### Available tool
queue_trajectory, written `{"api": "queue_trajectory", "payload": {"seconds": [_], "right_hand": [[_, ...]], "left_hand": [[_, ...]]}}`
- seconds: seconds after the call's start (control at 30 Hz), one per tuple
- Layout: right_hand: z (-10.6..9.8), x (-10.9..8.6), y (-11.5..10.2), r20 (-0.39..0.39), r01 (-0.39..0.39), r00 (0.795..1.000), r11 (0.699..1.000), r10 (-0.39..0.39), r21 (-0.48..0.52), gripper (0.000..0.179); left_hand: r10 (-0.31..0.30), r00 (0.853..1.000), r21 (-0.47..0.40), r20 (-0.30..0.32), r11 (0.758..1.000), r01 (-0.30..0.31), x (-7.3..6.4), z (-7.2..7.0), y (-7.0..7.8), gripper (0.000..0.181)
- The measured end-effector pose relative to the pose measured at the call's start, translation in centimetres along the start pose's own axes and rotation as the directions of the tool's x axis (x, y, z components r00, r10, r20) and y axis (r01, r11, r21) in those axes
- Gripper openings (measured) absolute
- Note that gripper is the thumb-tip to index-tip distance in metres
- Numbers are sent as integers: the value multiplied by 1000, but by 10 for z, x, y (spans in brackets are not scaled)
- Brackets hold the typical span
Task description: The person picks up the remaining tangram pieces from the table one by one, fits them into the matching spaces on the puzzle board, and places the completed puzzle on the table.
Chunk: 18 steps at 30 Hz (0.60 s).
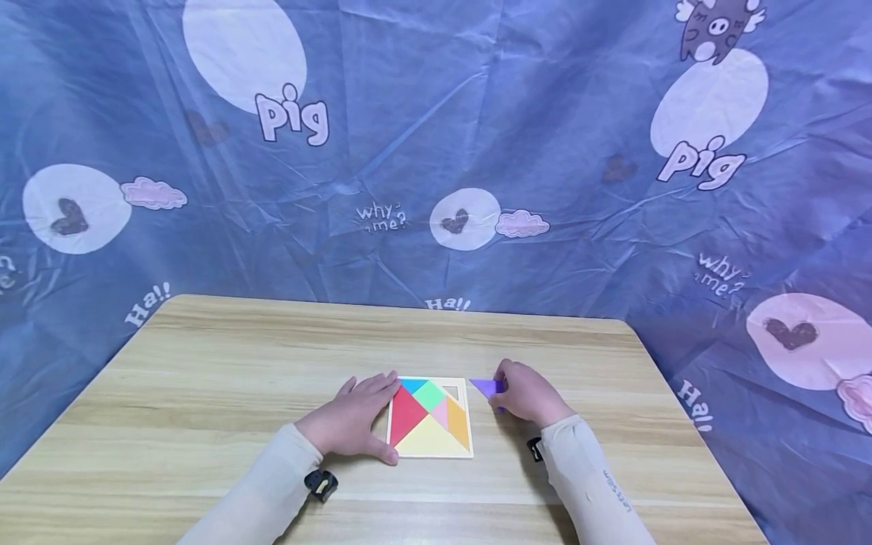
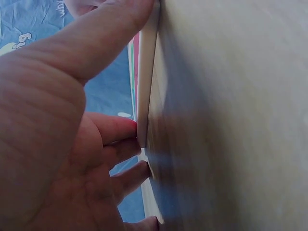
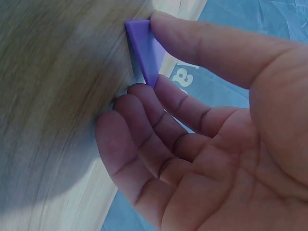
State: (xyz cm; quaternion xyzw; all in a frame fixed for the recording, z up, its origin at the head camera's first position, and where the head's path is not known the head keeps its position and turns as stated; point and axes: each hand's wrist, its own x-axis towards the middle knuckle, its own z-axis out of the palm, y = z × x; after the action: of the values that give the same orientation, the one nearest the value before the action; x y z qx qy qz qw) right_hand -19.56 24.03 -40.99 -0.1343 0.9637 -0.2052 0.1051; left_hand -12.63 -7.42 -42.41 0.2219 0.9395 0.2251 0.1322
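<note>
A square tangram tray point(image 1: 436, 456) with a pale rim lies on the table, filled with coloured pieces, among them a red triangle point(image 1: 406, 418), a pale yellow triangle point(image 1: 431, 440) and a green square point(image 1: 429, 394). A small triangular gap shows at its upper right. My left hand point(image 1: 354, 421) holds the tray by its left side, thumb at the near corner and index finger at the far one. Just right of the tray, my right hand point(image 1: 530, 390) pinches a purple triangle point(image 3: 155, 48) between thumb and index finger. The other fingers of that hand are bent, close over the table.
The wood-grain table point(image 1: 272, 341) reaches back to a blue printed cloth point(image 1: 381, 151) that hangs behind and at both sides. Black bands point(image 1: 321, 484) sit at both wrists, by pale sleeves point(image 1: 252, 488).
</note>
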Motion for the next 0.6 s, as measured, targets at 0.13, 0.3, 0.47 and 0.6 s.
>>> {"api": "queue_trajectory", "payload": {"seconds": [0.13, 0.3, 0.47, 0.6], "right_hand": [[-1, -1, 0, -23, 9, 1000, 1000, -9, 17, 22], [0, 1, 1, -85, 52, 995, 998, -49, 30, 10], [-1, 2, 1, -110, 86, 991, 992, -75, 94, 9], [-4, 2, -2, -149, 117, 984, 984, -97, 133, 9]], "left_hand": [[0, 1000, 1, -2, 1000, 0, 0, 1, 0, 121], [-6, 1000, 8, 0, 1000, 6, 0, 0, 1, 121], [-10, 1000, 2, 0, 1000, 10, 0, -1, 1, 121], [-11, 1000, 0, -2, 1000, 11, -1, -1, 2, 121]]}}
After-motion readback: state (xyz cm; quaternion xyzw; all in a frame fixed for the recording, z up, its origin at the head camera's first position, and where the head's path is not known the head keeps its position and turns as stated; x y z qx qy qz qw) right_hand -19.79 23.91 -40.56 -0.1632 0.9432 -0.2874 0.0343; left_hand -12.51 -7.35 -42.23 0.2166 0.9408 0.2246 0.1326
